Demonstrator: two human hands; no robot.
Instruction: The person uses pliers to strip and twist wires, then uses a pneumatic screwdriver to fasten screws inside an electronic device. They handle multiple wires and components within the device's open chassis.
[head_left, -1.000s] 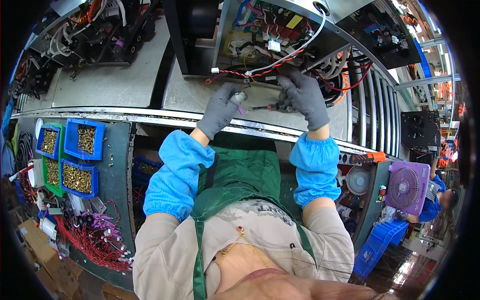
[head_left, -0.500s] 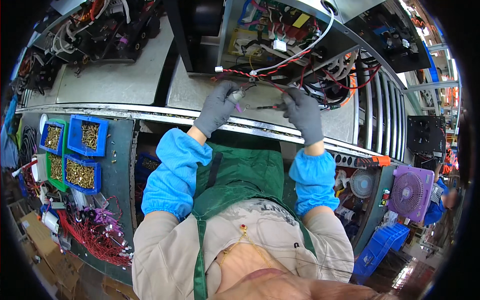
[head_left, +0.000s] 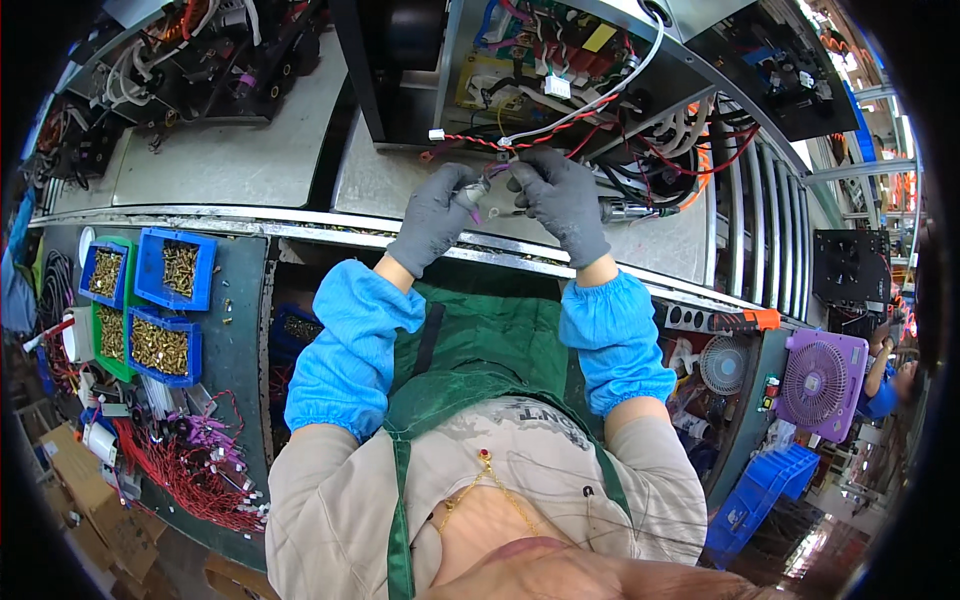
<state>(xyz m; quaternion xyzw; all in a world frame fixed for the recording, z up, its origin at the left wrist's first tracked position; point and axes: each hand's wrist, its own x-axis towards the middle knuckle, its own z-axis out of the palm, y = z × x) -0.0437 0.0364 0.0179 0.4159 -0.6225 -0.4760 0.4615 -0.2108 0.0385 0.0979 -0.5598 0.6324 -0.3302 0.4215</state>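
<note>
My left hand [head_left: 432, 215], in a grey glove, pinches a small silver and purple connector [head_left: 476, 192] at the end of a wire. Close beside it, my right hand [head_left: 560, 198], also grey-gloved, grips the same small part from the other side. Both hands hover just in front of an open metal chassis [head_left: 560, 70] full of circuit boards and red, white and black wires. A twisted red and black wire pair [head_left: 470, 142] with a white plug runs just above my fingers. Blue sleeve covers wrap both forearms.
Blue and green bins [head_left: 160, 300] of brass screws sit at my left. Bundles of red wires [head_left: 190, 470] lie below them. A second open unit [head_left: 200, 50] stands at the far left. A purple fan [head_left: 818, 378] and a blue crate [head_left: 760, 495] are at my right.
My hands have drawn together and nearer to me, meeting on the small connector. The view has shifted slightly, so the chassis sits higher in the picture.
</note>
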